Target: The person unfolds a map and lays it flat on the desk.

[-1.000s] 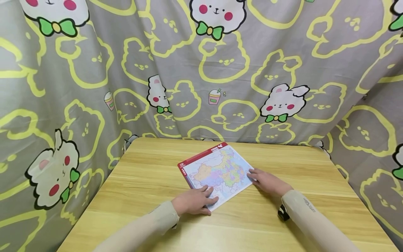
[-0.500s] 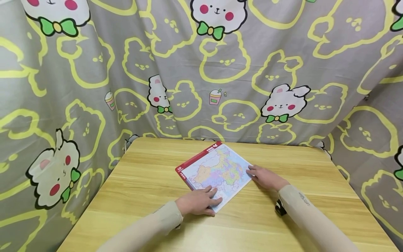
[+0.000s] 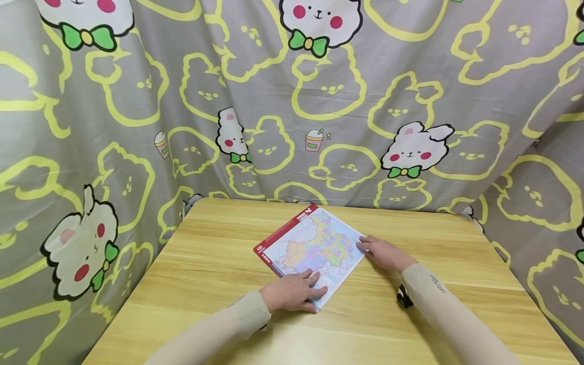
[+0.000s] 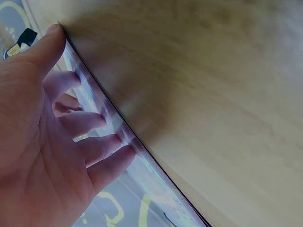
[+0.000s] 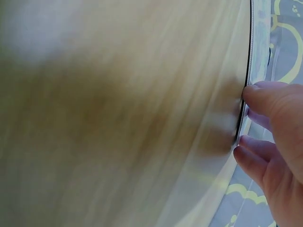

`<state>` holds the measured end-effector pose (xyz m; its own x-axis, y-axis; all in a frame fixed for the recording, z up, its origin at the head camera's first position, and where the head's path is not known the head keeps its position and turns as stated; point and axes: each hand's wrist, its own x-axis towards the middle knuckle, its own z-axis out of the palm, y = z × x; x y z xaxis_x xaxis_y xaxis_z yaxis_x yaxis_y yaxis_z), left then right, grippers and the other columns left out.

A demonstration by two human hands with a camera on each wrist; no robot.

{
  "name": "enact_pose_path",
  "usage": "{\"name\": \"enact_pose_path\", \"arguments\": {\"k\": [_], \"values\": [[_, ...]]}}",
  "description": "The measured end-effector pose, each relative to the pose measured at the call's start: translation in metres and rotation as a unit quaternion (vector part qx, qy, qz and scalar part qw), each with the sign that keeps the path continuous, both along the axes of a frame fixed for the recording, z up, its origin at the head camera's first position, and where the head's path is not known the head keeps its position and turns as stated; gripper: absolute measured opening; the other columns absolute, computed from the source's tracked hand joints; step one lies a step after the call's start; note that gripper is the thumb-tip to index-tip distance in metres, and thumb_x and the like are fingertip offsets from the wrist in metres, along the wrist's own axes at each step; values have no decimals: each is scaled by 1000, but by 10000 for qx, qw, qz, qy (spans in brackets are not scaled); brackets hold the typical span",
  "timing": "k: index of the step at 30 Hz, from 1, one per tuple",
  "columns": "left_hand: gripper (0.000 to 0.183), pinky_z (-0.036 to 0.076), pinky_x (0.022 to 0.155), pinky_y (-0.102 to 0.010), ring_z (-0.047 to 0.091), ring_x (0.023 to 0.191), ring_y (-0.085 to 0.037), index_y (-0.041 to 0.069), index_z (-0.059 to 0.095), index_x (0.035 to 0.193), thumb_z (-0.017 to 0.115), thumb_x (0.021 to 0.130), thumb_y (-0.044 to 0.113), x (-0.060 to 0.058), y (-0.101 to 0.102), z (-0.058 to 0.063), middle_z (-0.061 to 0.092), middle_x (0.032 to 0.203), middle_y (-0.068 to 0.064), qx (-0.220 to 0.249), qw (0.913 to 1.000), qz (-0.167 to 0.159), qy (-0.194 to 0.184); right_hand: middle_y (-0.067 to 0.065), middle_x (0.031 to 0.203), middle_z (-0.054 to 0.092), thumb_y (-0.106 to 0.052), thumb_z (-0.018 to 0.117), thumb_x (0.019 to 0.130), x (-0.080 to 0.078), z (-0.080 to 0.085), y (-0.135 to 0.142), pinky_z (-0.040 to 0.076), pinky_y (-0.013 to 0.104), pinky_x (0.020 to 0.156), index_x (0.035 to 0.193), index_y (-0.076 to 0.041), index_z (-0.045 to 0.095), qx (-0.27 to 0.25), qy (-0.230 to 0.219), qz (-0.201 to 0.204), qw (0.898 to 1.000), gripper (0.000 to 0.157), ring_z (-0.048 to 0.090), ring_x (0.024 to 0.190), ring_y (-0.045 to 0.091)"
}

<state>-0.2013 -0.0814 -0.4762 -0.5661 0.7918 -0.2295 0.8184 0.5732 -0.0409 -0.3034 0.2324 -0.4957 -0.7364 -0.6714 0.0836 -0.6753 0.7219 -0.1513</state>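
A thin, flat map board [image 3: 315, 248] with a red band along its far left edge lies turned at an angle on the wooden table. Spread over its near left part is my left hand [image 3: 292, 291], fingers on the printed face and thumb at the near corner. In the left wrist view, the fingertips [image 4: 128, 151] of that hand rest on the glossy surface along the dark edge. My right hand [image 3: 388, 253] touches the board's right corner with its fingertips. Seen from the right wrist, the thumb and fingers [image 5: 258, 101] meet the board's thin edge [image 5: 247, 56].
The wooden table [image 3: 205, 268] extends on all sides of the board. A grey curtain [image 3: 274, 91] with yellow outlines and white cartoon animals hangs behind the table and along both sides. A dark band [image 3: 403, 296] shows under the right sleeve.
The map board has turned counterclockwise on the table: its near corner went right and its far corner left. My left hand moved right with it, and my right hand shifted slightly up and left.
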Motion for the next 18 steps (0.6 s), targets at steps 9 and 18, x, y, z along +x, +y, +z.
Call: {"name": "enact_pose_path", "arguments": {"k": [9, 18], "values": [[66, 33, 106, -36, 30, 137, -30, 25, 36, 148, 43, 92, 59, -6, -7, -5, 32, 150, -12, 350, 9991, 203, -137, 26, 131, 50, -7, 57, 94, 5, 3, -5, 38, 54, 97, 127, 1, 59, 254, 46, -145, 9996, 33, 45, 121, 47], [68, 31, 106, -45, 31, 135, -37, 9, 42, 143, 56, 90, 50, -39, -58, 0, 34, 148, -17, 710, 9927, 971, -5, 29, 132, 48, -14, 62, 91, 40, 8, -31, 38, 56, 97, 126, 2, 57, 172, 31, 73, 9998, 39, 43, 122, 48]]}}
